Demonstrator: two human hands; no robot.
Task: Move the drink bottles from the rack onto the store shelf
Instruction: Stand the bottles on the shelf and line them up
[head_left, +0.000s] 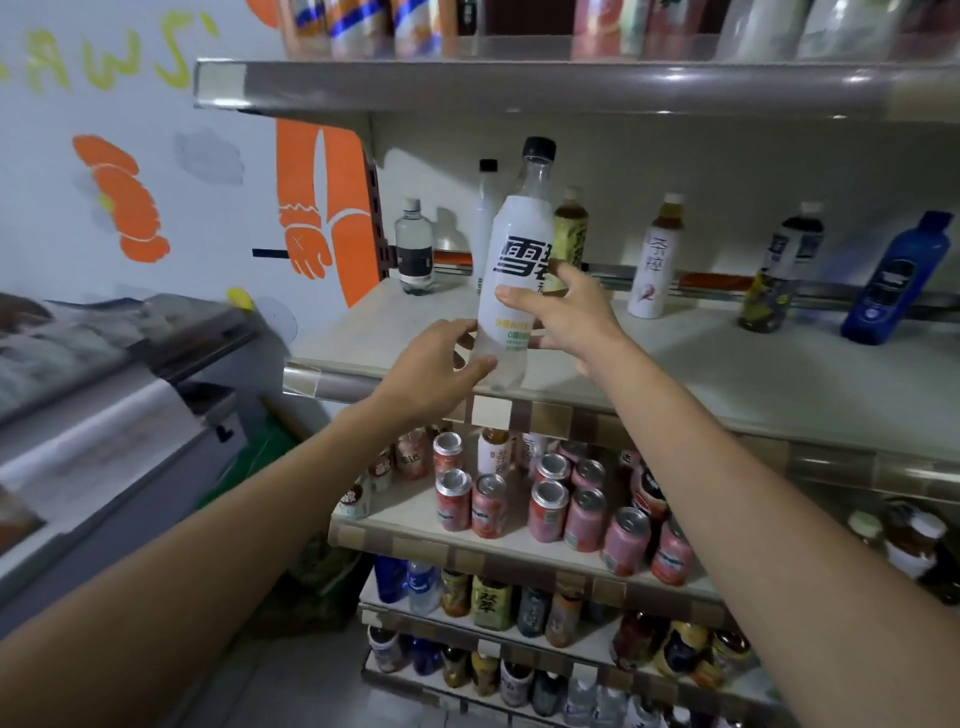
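Dark "雪" and green "0" on white bottle at shelf front edge, "双萃" on yellow-green bottle, lower shelf

Both hands hold a white-labelled soda bottle upright over the shelf's front edge: the left hand grips its base, the right hand its middle. Behind it stand a water bottle and tea bottles.

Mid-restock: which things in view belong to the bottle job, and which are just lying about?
In the job: white-label bottle, gripped by the left hand and right hand; middle shelf; blue bottle and small clear bottle standing on it.
Just there: pink cans on the shelf below; chest freezer at left; orange wall painting.
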